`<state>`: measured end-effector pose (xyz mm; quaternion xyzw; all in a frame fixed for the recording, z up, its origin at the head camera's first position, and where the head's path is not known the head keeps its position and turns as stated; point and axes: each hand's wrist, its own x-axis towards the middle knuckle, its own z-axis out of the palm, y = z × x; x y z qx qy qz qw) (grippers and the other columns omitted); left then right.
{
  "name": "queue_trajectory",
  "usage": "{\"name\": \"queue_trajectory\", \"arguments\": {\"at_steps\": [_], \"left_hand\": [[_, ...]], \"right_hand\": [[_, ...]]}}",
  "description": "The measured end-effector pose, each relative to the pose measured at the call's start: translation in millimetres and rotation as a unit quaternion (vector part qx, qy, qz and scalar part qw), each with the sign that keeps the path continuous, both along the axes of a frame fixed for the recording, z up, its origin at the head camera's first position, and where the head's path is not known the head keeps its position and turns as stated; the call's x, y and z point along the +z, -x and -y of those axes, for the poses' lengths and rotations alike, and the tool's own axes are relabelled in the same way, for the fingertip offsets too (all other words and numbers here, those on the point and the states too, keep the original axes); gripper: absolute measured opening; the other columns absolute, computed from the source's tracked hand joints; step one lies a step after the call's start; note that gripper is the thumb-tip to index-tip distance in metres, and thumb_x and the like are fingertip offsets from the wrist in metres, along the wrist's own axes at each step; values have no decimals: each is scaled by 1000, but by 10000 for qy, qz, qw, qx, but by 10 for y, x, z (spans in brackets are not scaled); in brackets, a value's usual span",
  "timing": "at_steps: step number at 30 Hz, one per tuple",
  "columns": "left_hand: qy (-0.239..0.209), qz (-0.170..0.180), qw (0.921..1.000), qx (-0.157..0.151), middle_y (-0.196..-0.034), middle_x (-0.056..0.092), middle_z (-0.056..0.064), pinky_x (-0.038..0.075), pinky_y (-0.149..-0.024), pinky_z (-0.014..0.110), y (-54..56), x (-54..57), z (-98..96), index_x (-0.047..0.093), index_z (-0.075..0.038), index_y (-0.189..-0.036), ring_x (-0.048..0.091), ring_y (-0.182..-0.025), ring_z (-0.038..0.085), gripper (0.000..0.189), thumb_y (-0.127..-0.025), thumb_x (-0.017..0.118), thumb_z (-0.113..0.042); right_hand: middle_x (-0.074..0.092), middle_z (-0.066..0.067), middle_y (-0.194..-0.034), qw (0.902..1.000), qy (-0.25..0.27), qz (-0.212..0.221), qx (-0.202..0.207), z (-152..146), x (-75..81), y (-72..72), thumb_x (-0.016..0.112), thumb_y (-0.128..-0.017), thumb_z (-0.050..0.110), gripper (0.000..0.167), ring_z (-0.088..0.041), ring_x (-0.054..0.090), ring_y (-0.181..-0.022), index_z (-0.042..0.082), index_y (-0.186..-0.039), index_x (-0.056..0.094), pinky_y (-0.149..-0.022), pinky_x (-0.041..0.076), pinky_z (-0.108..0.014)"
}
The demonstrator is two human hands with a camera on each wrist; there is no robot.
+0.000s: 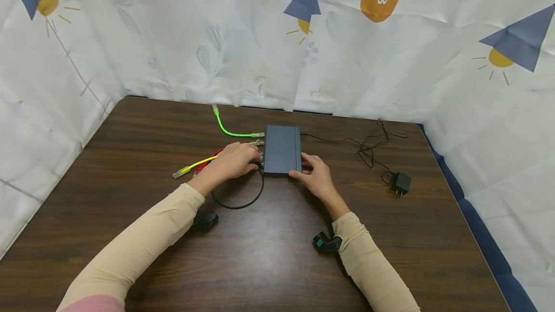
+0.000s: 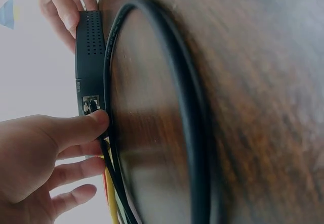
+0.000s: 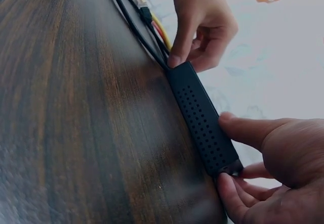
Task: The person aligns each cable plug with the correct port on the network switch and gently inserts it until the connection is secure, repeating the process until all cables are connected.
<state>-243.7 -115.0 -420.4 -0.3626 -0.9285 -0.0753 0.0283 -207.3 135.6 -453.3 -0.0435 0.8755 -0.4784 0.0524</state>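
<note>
Gripping dark box (image 1: 282,150): right fingers (image 3: 248,131). Left fingers (image 2: 83,130) pinched on black cable (image 1: 236,207) near port (image 2: 91,104).

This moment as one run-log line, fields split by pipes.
left hand: pinches black cable at port side of box | right hand: holds box, opposite side | power adapter: on table, right of box

Left hand (image 1: 236,160) and black cable (image 1: 237,208) are blocking left side of box (image 1: 280,150); green cable (image 1: 238,135) is jutting out farther back. Right hand (image 1: 318,175) is crowding box's near right corner. Curtain (image 1: 217,47) is walling off the back. Table (image 1: 269,264) is giving room between the sleeves (image 1: 143,240).
</note>
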Motion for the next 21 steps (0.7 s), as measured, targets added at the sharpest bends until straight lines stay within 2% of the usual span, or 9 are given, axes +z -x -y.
{"name": "queue_trajectory", "arguments": {"at_steps": [4, 13, 21], "left_hand": [[-22, -155, 9998, -99, -77, 60, -1, 46, -60, 33, 1, 2, -12, 67, -15, -76, 56, -66, 15, 12, -82, 77, -17], [235, -188, 9994, -149, -74, 58, -2, 40, -59, 31, 24, 20, -48, 65, -16, -73, 52, -64, 14, 15, -82, 76, -19], [208, 55, 9996, 181, -78, 61, -1, 45, -59, 32, 16, -37, -40, 69, -17, -79, 53, -66, 13, 8, -84, 75, -19]], "right_hand": [[47, -17, -140, 10000, -52, -34, 32, 2, 9, -10, 76, -83, 18, 71, -32, 61, -116, 3, -144, 44, -93, 53, -39], [46, -18, -141, 9998, -138, -82, 76, -9, 20, -1, 75, -84, 17, 70, -35, 64, -111, 3, -145, 42, -92, 54, -38], [47, -17, -141, 9993, -332, -137, 40, 5, -6, -3, 76, -83, 21, 71, -34, 66, -107, 3, -144, 43, -88, 56, -36]]}}
